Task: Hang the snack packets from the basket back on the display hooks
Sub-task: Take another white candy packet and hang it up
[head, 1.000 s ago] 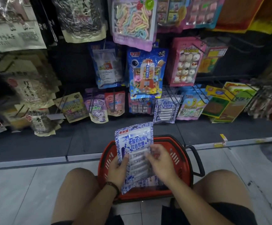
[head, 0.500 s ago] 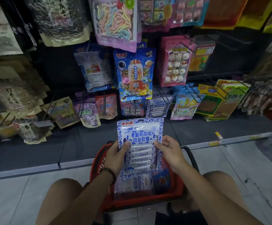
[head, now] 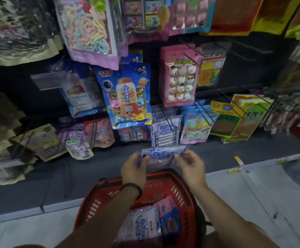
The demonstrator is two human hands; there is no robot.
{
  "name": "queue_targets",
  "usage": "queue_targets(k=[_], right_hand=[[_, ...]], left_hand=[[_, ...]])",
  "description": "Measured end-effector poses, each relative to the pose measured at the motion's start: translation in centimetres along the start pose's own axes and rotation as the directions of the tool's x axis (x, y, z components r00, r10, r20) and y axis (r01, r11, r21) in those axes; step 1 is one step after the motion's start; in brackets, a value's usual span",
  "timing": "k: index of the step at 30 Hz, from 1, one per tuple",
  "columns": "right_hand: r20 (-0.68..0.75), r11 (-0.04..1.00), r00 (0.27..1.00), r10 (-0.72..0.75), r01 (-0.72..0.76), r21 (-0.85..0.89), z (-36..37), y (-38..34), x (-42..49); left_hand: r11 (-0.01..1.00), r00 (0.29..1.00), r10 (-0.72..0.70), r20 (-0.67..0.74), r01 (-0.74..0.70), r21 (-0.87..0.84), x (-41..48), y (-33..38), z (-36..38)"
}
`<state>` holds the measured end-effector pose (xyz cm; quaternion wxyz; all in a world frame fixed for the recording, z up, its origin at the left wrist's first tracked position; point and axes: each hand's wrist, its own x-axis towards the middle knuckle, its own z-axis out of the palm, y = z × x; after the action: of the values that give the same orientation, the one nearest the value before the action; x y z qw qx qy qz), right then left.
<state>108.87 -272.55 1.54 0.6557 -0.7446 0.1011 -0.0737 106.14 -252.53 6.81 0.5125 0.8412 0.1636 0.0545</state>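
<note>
I have the left hand (head: 134,169) and right hand (head: 190,165) holding the blue-white packet (head: 160,155) above the red basket (head: 95,204). Fingers (head: 180,157) pinch its two side edges

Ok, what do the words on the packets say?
"老酸奶风": held packet; the rest is blurred.
"老酸奶风味", then "拉丝软": hanging packet; the line's end is unclear.
Gumball packet: a label, too blurred to read.
Everything else: too small or blurred.

Pretty dim, rack (head: 249,68) back nearly black. Brightest bit is the floor (head: 263,199), lower right. Glare on the clear bags (head: 15,27) top left. Packet (head: 163,155) is motion-blurred, and edges bend fisheye-style.
</note>
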Motion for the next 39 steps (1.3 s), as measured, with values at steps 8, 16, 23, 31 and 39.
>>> queue_targets(k=[8, 16, 23, 31, 39], right_hand=[[-0.042, 0.960, 0.975, 0.220, -0.208, 0.186, 0.2, 2.0, 6.2], [-0.120, 0.903, 0.906, 0.406, -0.376, 0.208, 0.9, 4.0, 10.8], [-0.170, 0.894, 0.889, 0.425, -0.382, 0.234, 1.2, 3.6, 13.2], [-0.074, 0.914, 0.925, 0.373, -0.353, 0.201, 1.4, 3.8, 13.8], [0.158, 0.985, 0.973, 0.169, -0.172, 0.002, 2.7, 4.0, 14.5]], left_hand=[[0.965, 0.979, -0.036, 0.201, 0.086, -0.246, 4.8, 0.9, 5.7], [0.843, 0.899, -0.379, 0.219, 0.434, -0.319, 9.5, 1.0, 11.2], [0.778, 0.868, -0.482, 0.123, 0.488, -0.396, 11.2, -0.1, 14.6], [0.787, 0.863, -0.504, 0.030, 0.473, -0.396, 12.7, -0.2, 15.5], [0.754, 0.853, -0.520, 0.031, 0.476, -0.453, 15.6, 1.0, 16.4]])
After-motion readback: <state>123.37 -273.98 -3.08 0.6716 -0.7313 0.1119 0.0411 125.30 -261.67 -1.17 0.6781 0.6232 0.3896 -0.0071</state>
